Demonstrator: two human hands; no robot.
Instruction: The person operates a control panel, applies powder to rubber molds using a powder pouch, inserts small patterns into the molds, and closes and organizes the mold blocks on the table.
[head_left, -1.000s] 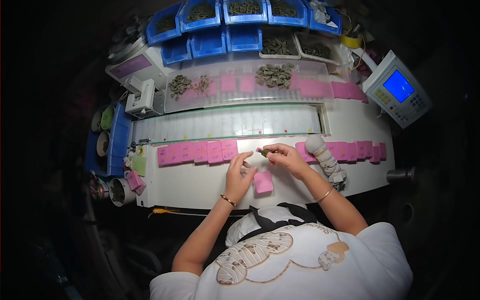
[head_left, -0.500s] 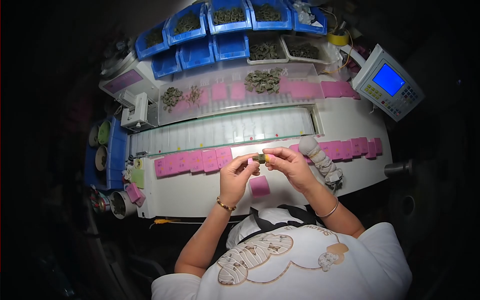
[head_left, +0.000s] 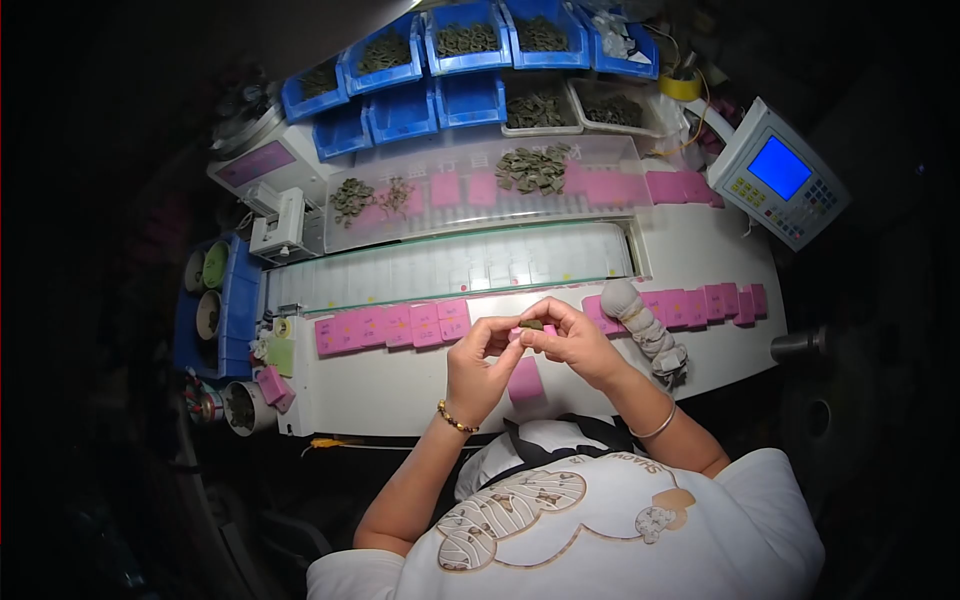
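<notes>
You are holding a small dark part between both hands, just above the white desk near its middle. Your left hand is pinching its 9 o'clock end with thumb and forefinger closed on it; your right hand is closing on its 3 o'clock end in the same way. A bit of pink is showing at the part; whether it is a tag on it, you cannot tell.

Judgement: you are fitting or checking the part in hand, mid-step. The next move is likely calling for a steady two-point pinch and a small twist or press, not a reach.

Room: a loose pink card is lying at 6 o'clock, just beneath your hands. A row of pink cards is running off at 9 o'clock; a wrapped grey roll is lying near at 3 o'clock. The clear tray of dark parts is sitting at 12 o'clock, well apart. The desk's near edge is lying close at 6 o'clock.
</notes>
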